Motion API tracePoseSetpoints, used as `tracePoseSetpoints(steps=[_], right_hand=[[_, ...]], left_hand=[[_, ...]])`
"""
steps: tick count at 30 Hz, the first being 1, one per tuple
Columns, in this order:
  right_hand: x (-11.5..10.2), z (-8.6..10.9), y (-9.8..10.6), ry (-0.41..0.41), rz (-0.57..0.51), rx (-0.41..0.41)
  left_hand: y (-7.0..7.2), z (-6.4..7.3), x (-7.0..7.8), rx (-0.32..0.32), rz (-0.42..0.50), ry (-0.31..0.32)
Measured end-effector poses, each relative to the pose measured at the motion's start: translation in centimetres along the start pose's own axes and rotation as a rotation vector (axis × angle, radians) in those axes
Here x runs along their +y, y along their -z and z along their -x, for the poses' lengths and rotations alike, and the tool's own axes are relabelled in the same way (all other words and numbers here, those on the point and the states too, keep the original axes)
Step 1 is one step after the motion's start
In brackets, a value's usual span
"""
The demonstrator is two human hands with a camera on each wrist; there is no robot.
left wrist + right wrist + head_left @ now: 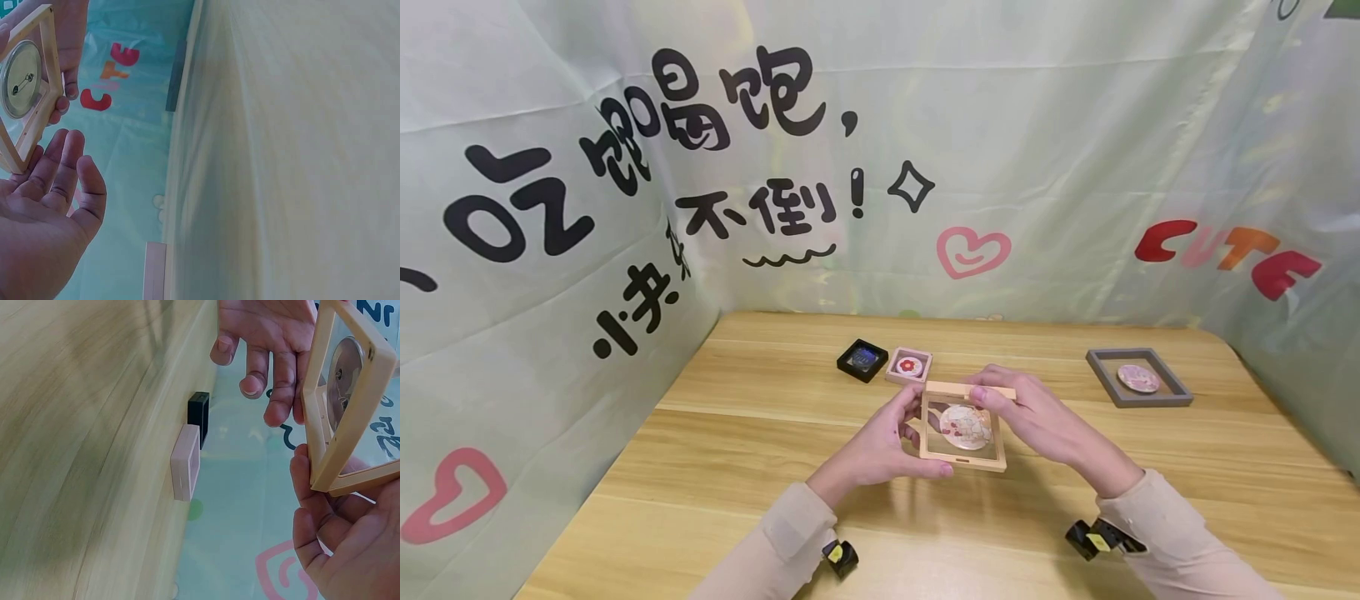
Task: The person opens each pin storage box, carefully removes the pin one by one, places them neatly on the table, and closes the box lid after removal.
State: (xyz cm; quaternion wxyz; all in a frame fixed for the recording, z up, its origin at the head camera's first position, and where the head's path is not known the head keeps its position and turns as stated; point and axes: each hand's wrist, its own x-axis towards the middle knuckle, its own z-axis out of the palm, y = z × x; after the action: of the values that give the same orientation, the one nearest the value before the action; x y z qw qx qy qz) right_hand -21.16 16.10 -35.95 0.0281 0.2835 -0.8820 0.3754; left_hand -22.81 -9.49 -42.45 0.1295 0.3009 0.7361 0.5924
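A peach display frame with clear film is held up over the table, tilted. Inside it sits a round pin badge with a pale printed face; its metal back and pin show in the left wrist view. My left hand grips the frame's left side, thumb along the lower front edge. With the thumb on its upper edge, my right hand holds the right side. In the right wrist view the frame's two peach halves look parted at an angle, joined near the lower corner.
Behind the hands lie a small black frame with a dark blue item and a small pink frame with a red-flower badge. A larger grey frame with a pinkish badge lies at right. Printed cloth borders the wooden table.
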Motion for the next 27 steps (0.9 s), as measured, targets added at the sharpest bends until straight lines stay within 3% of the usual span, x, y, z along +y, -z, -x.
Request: tracePoseSetpoints(steps=[14,27], right_hand=[[0.2,-0.2,0.35,-0.007,-0.04,0.017],[0.03,-0.11,0.73,-0.131,-0.062,-0.025]], left_hand=[[-0.05,0.03,0.02,0.003,-0.011,-0.007],[-0.01,-0.04,-0.19,-0.023,-0.003,-0.007]])
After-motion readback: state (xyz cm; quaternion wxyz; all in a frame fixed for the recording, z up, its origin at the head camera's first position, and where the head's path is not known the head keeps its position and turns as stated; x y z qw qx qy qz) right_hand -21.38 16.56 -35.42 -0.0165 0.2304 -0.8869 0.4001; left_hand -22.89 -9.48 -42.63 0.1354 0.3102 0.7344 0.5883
